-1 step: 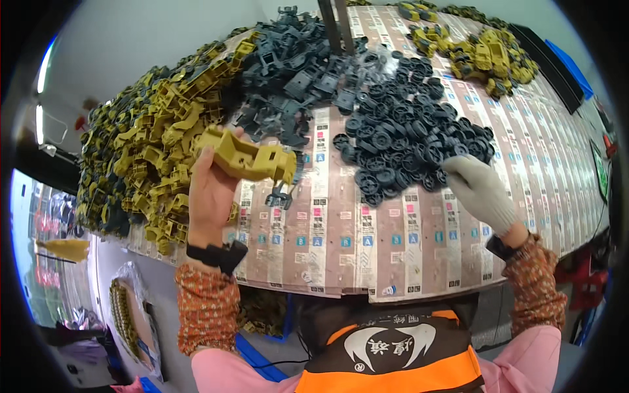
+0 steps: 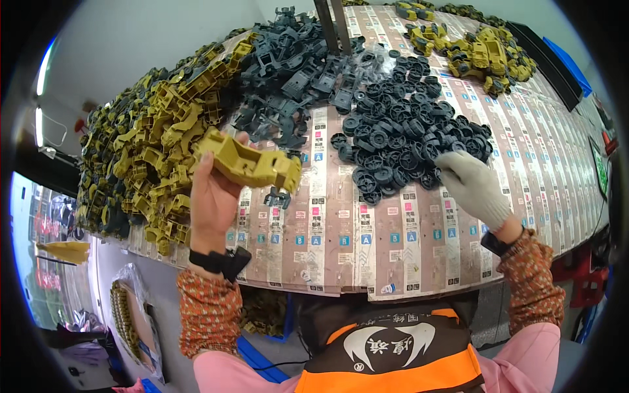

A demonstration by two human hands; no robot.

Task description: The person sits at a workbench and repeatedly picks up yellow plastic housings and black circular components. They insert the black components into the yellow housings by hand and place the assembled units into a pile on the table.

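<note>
A yellow plastic toy truck body point(image 2: 244, 161) is gripped in my bare left hand point(image 2: 217, 200), tilted with its inside facing up. Beneath its right end a dark grey plastic part point(image 2: 278, 197) shows; whether it touches the body, I cannot tell. My right hand point(image 2: 477, 187), in a pale knitted glove, is at the lower right edge of a pile of dark toy wheels point(image 2: 400, 141). Its fingers are bent and pressed together. What they hold, if anything, is hidden.
A large heap of yellow bodies point(image 2: 167, 141) covers the table's left side. Dark grey chassis parts point(image 2: 295, 72) lie at the back middle, beside an upright dark post point(image 2: 333, 29). Yellow toy vehicles point(image 2: 488, 56) with dark wheels sit back right. The patterned table top point(image 2: 341, 262) ends near my apron.
The yellow body has tipped, its right end now lower. My right hand has shifted slightly left and up along the wheel pile.
</note>
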